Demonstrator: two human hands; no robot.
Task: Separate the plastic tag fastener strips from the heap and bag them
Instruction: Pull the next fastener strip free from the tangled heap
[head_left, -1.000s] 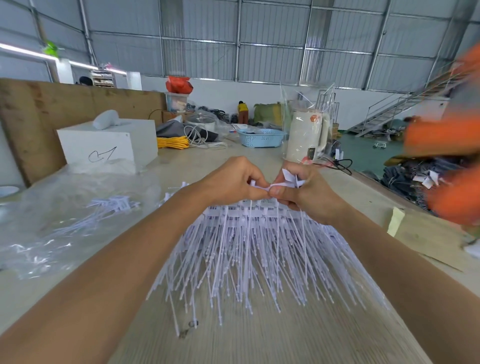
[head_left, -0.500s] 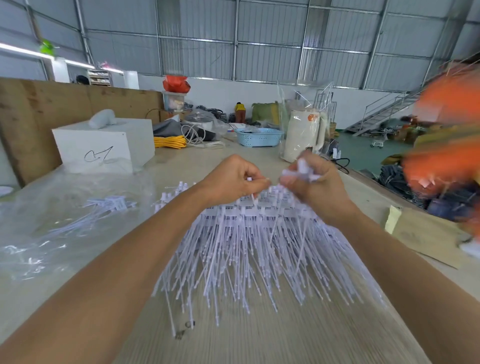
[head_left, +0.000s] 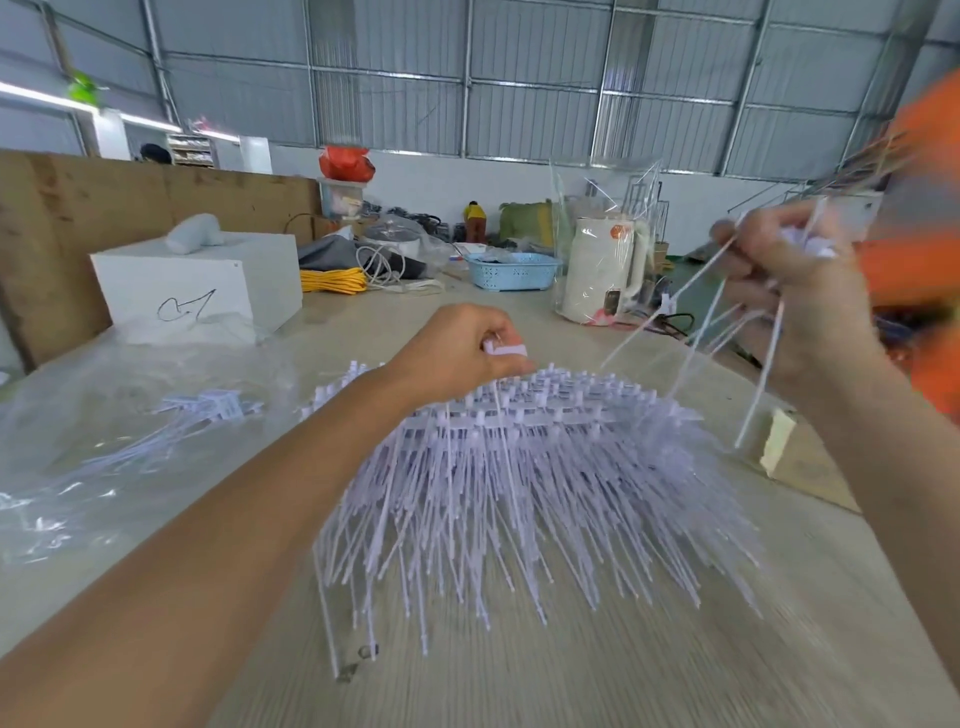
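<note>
The bench (head_left: 519, 691) carried the whole job. At its left lay a clear plastic bag (head_left: 104, 441), already containing a few fastener strips (head_left: 208, 410). The heap of tag fastener strips (head_left: 519, 478) sat at the middle of the bench, header bars to the far side and filaments fanned toward the person.

The left hand (head_left: 457, 353) rested on the top of the heap, fingers curled and pinching a white header piece. The right hand (head_left: 789, 270) was raised well to the right, gripping a separated strip (head_left: 753, 343) whose filaments hung down toward the heap. The two hands were well apart.

Probable faults: the hanging filaments appeared to cross the heap's right edge, so a fast pull could drag neighbouring strips off the pile. A weak left-hand hold would let the heap lift. The bag mouth could not be made out, so a one-handed insertion could snag the filaments.
</note>
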